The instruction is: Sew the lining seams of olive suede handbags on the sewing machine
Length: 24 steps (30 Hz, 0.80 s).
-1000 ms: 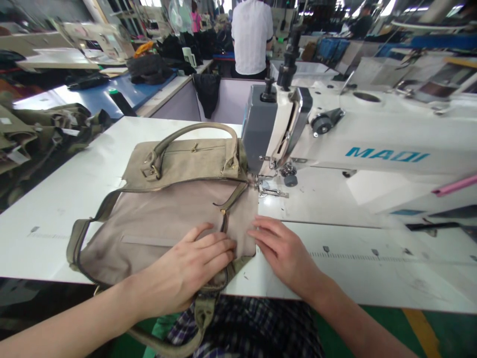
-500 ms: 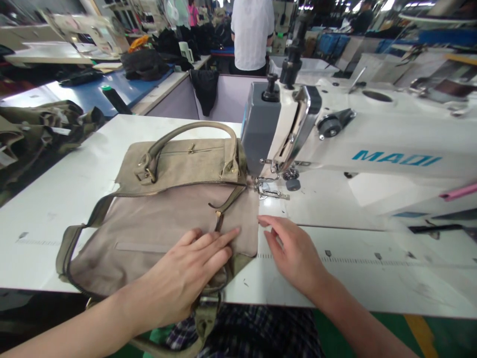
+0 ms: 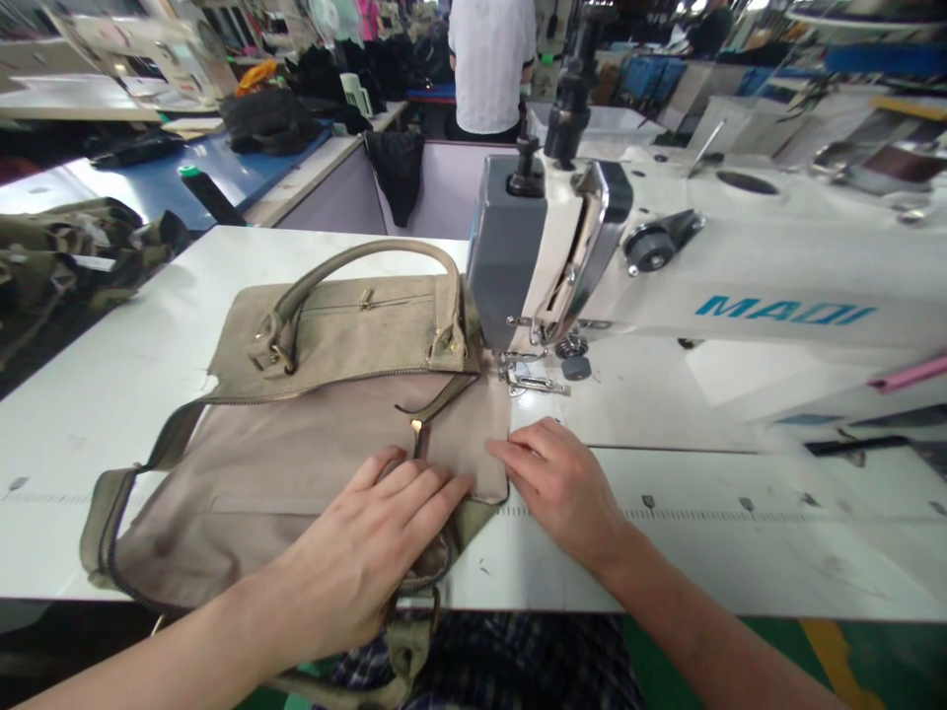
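An olive handbag (image 3: 347, 330) lies on the white sewing table (image 3: 133, 335), its beige lining panel (image 3: 296, 463) spread toward me. My left hand (image 3: 370, 552) lies flat on the lining, fingers stretched out beside a zipper pull (image 3: 416, 426). My right hand (image 3: 558, 483) rests at the lining's right edge, fingers extended and touching the fabric edge. The lining's far right corner sits at the presser foot (image 3: 522, 375) of a white sewing machine (image 3: 702, 286).
A pile of olive bags (image 3: 66, 256) sits at the left. Behind stand a blue table (image 3: 170, 177) with dark fabric and a thread cone (image 3: 203, 192). A person in a white shirt (image 3: 488, 59) stands at the back. A pink rod (image 3: 910, 373) is at the right.
My right hand was lifted slightly off the lining edge and has come back onto it. The bag and lining have shifted a little to the left in view. My left hand stays flat.
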Tool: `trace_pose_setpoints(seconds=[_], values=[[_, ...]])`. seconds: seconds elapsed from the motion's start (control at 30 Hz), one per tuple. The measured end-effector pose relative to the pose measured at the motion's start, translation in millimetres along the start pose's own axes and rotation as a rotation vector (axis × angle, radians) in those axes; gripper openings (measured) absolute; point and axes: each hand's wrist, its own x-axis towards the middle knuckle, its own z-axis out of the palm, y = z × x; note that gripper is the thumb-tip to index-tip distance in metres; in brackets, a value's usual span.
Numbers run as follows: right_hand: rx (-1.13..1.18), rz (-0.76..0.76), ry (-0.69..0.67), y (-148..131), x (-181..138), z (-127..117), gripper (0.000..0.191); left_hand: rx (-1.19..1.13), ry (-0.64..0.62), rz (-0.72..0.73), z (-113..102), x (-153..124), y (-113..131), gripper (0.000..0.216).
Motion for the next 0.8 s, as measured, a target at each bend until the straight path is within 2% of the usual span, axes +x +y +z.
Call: trace_pose_setpoints(seconds=[0.07, 0.13, 0.27, 0.4, 0.8], values=[[-0.047, -0.072, -0.010, 1.6, 3.8, 1.8, 0.023, 0.013, 0.014, 0.003, 0.4, 0.1, 0.4, 0.099], [0.013, -0.117, 0.006, 2.0, 6.5, 4.1, 0.026, 0.029, 0.020, 0.019, -0.9, 1.9, 0.6, 0.102], [0.115, -0.073, 0.054, 2.0, 7.6, 8.2, 0.030, 0.061, 0.003, 0.033, -5.1, 6.3, 1.2, 0.107], [0.126, -0.099, 0.035, 3.4, 4.8, 8.8, 0.031, 0.063, -0.032, 0.064, -4.9, 7.8, 0.7, 0.110], [0.166, -0.154, 0.016, 14.3, 4.6, 6.9, 0.027, 0.015, -0.087, 0.134, -3.4, 15.6, -4.7, 0.100]])
